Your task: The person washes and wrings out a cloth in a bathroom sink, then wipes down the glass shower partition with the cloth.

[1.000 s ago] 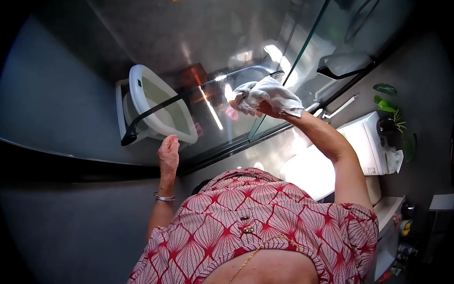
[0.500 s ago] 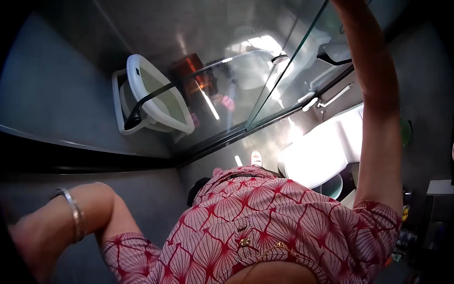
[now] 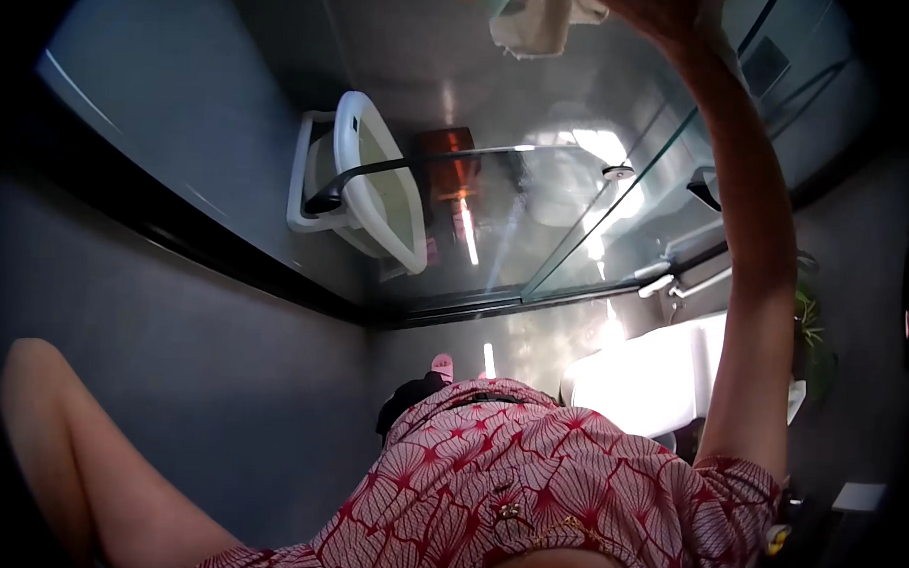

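Observation:
My right hand (image 3: 664,13) reaches up to the top edge of the view, beside the glass panel (image 3: 617,225). It is closed on a beige cloth (image 3: 539,25), whose loose end hangs out to the left. The top edge of the view cuts off part of the fingers. My left arm (image 3: 68,451) is bent at the lower left, with its elbow pointing outward. The left hand lies beyond the view.
Behind the glass stands a white plastic basin or tub (image 3: 417,218), near a reddish-brown box-like thing (image 3: 449,164). A dark handle bar (image 3: 378,167) crosses in front. At the right are a brightly lit white toilet (image 3: 652,376) and a green plant (image 3: 812,317).
The beige cloth at my right hand has come into sight as the view shifted. My left elbow has swung outward, and the left wrist with its bracelet has gone out of view.

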The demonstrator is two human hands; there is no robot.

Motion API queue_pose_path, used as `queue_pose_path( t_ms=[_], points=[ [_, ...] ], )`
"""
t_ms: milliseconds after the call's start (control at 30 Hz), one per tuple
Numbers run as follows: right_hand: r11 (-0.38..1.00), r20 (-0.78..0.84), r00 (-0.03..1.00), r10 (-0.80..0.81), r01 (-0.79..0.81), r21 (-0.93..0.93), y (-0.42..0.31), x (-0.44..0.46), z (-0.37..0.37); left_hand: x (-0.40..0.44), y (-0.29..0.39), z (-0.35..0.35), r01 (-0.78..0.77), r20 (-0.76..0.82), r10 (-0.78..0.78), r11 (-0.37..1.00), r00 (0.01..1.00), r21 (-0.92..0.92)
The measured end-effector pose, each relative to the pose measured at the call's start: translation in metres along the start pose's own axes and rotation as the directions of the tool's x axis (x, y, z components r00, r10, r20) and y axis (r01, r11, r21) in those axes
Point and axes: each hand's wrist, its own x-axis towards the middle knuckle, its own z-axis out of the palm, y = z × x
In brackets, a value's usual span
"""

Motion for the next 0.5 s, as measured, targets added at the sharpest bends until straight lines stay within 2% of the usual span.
queue_pose_path(
  t_ms=[33,67,100,133,200,267,400,500],
  points=[
    [0.959,0.012,1.000,0.023,-0.025,0.283,-0.001,-0.006,-0.012,-0.001,0.005,0.008,-0.007,-0.010,0.007,1.000,1.000,0.022],
    [0.819,0.045,0.998,0.047,-0.064,0.570,-0.001,-0.011,-0.023,-0.001,0.009,0.015,-0.019,-0.012,0.019,0.999,1.000,0.046],
    [0.579,0.099,0.994,0.055,-0.112,0.807,-0.004,-0.015,-0.034,-0.003,0.011,0.018,-0.033,-0.017,0.035,0.997,0.999,0.067],
    [0.320,0.158,0.986,0.045,-0.164,0.933,-0.006,-0.019,-0.045,-0.005,0.014,0.020,-0.045,-0.025,0.047,0.996,0.999,0.082],
    [-0.056,0.241,0.970,-0.033,-0.243,0.968,-0.016,-0.033,-0.072,-0.007,0.013,0.022,-0.055,-0.031,0.058,0.994,0.998,0.095],
    [-0.238,0.296,0.950,-0.100,-0.311,0.920,-0.022,-0.045,-0.087,-0.007,0.015,0.022,-0.071,-0.032,0.075,0.992,0.997,0.105],
    [-0.417,0.405,0.894,-0.192,-0.448,0.791,-0.016,-0.050,-0.096,-0.005,0.018,0.020,-0.104,-0.042,0.110,0.987,0.993,0.120],
    [-0.408,0.505,0.858,-0.091,-0.495,0.767,0.004,-0.024,-0.064,-0.001,0.018,0.016,-0.128,-0.056,0.137,0.982,0.989,0.138]
  ],
)
